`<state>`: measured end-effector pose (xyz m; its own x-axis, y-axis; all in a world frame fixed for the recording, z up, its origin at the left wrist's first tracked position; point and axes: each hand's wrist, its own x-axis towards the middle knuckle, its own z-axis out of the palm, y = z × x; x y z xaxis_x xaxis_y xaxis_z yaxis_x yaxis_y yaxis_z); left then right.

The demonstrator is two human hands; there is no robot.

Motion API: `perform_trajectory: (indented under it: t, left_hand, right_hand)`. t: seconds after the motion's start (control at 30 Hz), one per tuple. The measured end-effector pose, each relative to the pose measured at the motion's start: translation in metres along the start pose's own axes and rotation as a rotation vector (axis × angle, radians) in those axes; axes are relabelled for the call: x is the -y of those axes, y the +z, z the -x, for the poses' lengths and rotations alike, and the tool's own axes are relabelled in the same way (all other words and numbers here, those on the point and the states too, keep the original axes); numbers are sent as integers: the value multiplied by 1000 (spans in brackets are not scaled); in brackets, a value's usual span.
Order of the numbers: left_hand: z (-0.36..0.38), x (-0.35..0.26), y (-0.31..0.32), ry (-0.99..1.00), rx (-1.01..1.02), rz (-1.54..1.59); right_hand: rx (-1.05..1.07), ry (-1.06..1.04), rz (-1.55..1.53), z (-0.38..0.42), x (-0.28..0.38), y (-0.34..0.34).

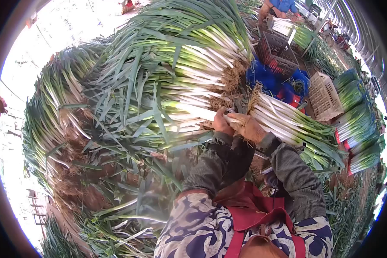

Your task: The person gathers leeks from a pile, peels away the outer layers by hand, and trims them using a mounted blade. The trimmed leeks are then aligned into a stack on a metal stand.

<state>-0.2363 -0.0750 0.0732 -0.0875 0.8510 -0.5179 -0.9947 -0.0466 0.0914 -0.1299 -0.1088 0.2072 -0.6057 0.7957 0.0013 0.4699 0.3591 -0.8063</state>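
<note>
In front of my chest both hands come together at the root end of a thick green onion (198, 112), its white stalk pointing left and its leaves lying over the heap. My left hand (222, 122) is closed round the stalk near its base. Beside it, touching or nearly so, my right hand (249, 127) is closed with bent fingers at the root end; what exactly it pinches is partly hidden. A big heap of green onions (202, 56) lies beyond, roots facing right. Right of my hands rests a row of white-stalked green onions (284, 122), roots toward me.
Behind the row stand a dark crate (277, 51), blue netting (262, 79) and a pale crate (324, 96). Netted bundles (357, 116) line the far right. Another pile (56, 120) sits left, with loose leaves (124, 223) below. A person in blue (284, 5) is at the back.
</note>
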Motion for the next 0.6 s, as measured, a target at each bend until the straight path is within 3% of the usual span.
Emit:
perform_trajectory:
  t: [0.17,0.23,0.3,0.37,0.5,0.6]
  left_hand:
    - [50,-20,13,-94,-37,-12]
    - [37,-42,1,-84,86,-60]
    - [41,-55,8,-237,-12,133]
    - [61,-55,18,-213,39,187]
    - [102,-21,46,-252,288,254]
    - [128,26,63,-211,396,74]
  right_hand:
    - [37,69,84,33,29,-16]
    - [25,-20,160,54,42,-26]
    - [26,-97,258,80,57,-41]
    - [-5,-189,339,109,78,-61]
    - [-112,-188,404,179,86,-96]
    - [-187,-81,353,241,71,-113]
